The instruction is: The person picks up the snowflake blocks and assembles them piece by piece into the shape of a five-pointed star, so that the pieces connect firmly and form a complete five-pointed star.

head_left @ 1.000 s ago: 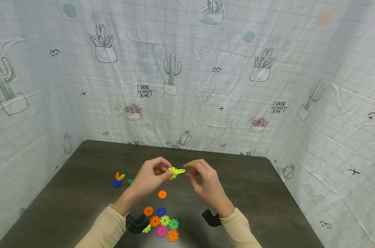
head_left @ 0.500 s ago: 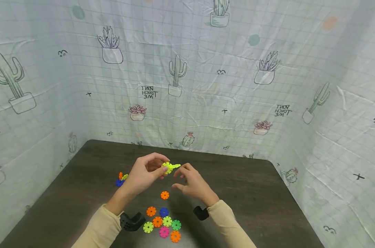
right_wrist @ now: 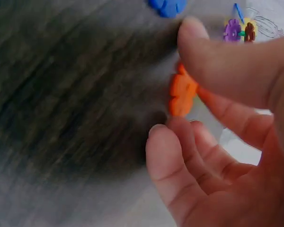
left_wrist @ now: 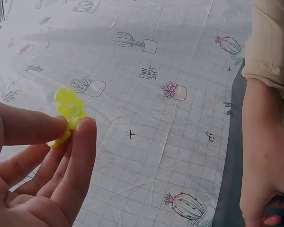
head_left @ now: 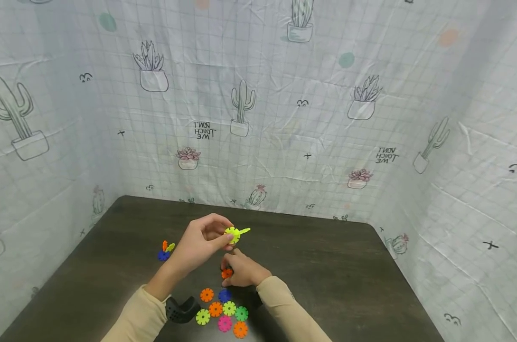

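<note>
Yellow plastic, as it looks, is the piece in the left hand: two notched discs that seem joined, one facing the head camera, the other edge-on and pointing toward the right edge of the table. The thumb and fingers of this hand pinch it above the table surface. Lower down, the right hand has its fingers curled round an orange disc, thumb on one side and fingertips on the other; how firmly they press, I cannot tell. This disc is at the table, between the far edge and a loose group of eight flat discs toward the near side, coloured orange, blue, yellow-green, green and pink. Closer to the left edge stands a small assembly, with a blue disc below and an orange and a yellow one rising from it. Behind the far edge and along both sides hangs white cloth with drawn cacti. On it there are printed words, written mirrored: "DON'T TOUCH" can be read, and the third short word is either "ME" or "WE". The same words appear again near the far right corner.
</note>
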A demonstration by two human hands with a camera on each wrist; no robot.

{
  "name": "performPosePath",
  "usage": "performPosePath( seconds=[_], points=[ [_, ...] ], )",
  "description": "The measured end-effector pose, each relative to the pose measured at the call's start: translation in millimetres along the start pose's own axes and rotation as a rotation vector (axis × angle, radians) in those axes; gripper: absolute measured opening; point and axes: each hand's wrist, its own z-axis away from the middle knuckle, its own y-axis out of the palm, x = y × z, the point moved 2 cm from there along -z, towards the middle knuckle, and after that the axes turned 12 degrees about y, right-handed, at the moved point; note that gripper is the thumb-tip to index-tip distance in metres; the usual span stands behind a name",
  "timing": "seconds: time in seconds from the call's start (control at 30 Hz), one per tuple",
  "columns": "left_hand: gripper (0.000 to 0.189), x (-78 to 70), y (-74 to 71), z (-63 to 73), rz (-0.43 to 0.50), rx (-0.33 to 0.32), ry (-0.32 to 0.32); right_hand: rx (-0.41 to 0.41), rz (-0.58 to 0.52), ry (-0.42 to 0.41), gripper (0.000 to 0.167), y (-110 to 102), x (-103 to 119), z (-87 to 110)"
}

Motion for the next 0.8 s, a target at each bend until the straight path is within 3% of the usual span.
performPosePath(
  seconds=[0.23, 0.47, 0.63, 0.8],
  points=[
    [0.026, -1.9, 2.6, -2.0, 0.081, -0.01, -0.034, -0.001, 0.041, -0.01, 0.021, -4, -6, 4.1],
    [0.031, -0.2, 0.7, -0.5, 0.06, -0.013, -0.004, 0.006, -0.018, -0.041, 0.024, -4, -11, 8.5],
    [0.026, 0.6, 0.4, -0.2, -0.013, -0.03, 0.007, 0.025, -0.049, 0.027, 0.032, -4, -14, 11.2],
    [0.022, 1.0, 1.6, 0.6, -0.055, -0.035, 0.0, 0.062, -0.059, 0.121, 0.028, -3, -16, 13.7]
  ],
)
